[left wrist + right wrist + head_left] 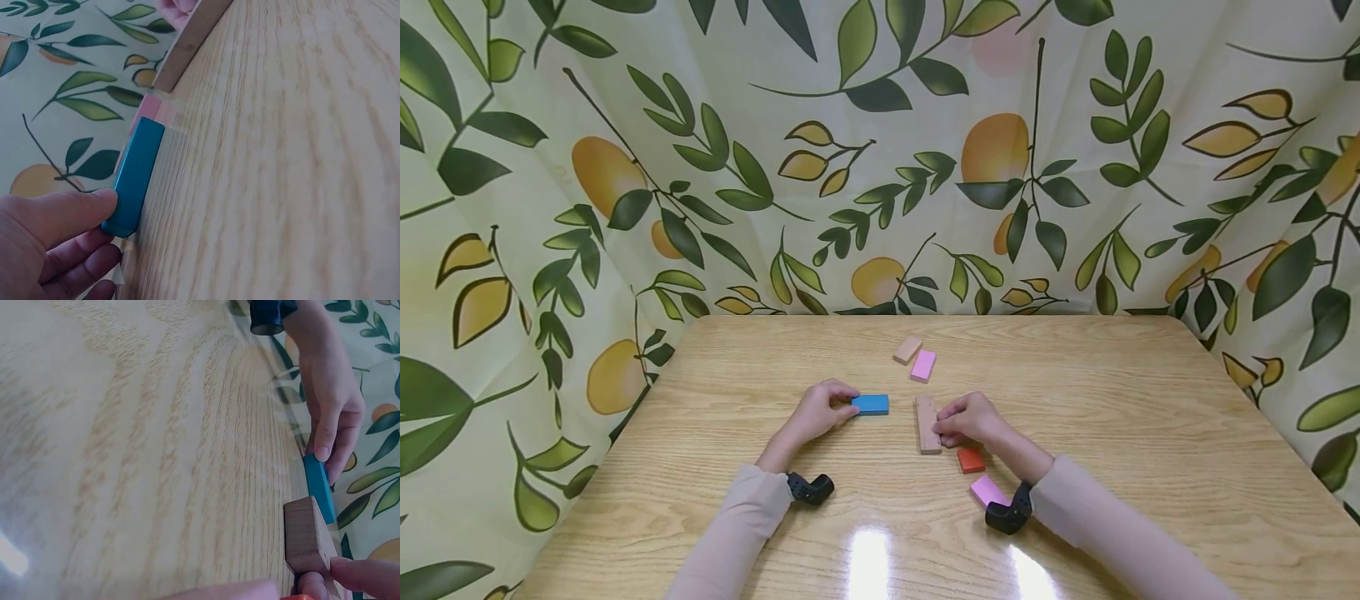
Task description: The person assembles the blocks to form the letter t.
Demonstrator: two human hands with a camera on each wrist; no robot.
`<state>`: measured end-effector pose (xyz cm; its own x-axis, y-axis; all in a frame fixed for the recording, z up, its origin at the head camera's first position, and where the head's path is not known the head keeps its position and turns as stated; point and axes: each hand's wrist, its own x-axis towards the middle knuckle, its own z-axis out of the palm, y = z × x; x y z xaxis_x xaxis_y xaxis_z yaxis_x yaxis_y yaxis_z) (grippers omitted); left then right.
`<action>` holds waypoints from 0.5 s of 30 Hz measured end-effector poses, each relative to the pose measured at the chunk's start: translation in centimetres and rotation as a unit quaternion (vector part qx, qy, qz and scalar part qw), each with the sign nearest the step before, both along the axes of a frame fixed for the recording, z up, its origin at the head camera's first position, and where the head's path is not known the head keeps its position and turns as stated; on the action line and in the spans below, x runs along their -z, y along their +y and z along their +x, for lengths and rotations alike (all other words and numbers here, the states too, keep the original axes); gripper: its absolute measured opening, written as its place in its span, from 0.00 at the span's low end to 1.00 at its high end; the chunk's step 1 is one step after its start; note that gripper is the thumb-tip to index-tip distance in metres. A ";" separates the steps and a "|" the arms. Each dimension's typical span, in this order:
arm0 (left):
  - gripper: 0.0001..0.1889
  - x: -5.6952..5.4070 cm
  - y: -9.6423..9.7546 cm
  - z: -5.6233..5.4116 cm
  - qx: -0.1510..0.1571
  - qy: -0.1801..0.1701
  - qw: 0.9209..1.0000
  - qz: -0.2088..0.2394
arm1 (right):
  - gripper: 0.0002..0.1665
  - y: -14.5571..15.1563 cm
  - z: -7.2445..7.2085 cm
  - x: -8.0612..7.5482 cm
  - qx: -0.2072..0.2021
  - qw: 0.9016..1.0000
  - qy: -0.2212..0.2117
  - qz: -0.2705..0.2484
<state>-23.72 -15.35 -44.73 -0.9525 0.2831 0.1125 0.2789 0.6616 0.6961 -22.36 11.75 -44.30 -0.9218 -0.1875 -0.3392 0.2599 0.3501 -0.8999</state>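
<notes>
My left hand [816, 412] pinches one end of a flat blue block [871, 405] between thumb and fingers. In the left wrist view the thumb lies on the upper part of the blue block [134, 178], with fingers below it. My right hand [976, 419] grips a longer plain wooden block [927, 427] by its right side, fingertips at its edge. The right wrist view shows fingertips around the near end of this wooden block [304, 534], with the blue block [319, 487] beyond it. A gap of bare tabletop separates the two held blocks in the head view.
Just below my right hand lies a red block [970, 460], and a pink block [987, 490] is partly covered by the right wrist camera [1009, 510]. Farther back are a small wooden block [907, 349] and another pink block [922, 366]. Leaf-patterned cloth [880, 167] hangs behind the table [1075, 375].
</notes>
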 end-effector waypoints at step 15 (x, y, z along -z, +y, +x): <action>0.13 0.0 0.3 -0.1 0.003 0.003 1.000 0.001 | 0.13 -0.4 0.1 0.0 0.003 1.000 -0.003 -0.005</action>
<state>-23.84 -15.03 -44.71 -0.9497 0.2894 0.1194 0.2881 0.6585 0.6953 -22.24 11.39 -44.28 -0.9210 -0.1857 -0.3425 0.2668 0.3399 -0.9018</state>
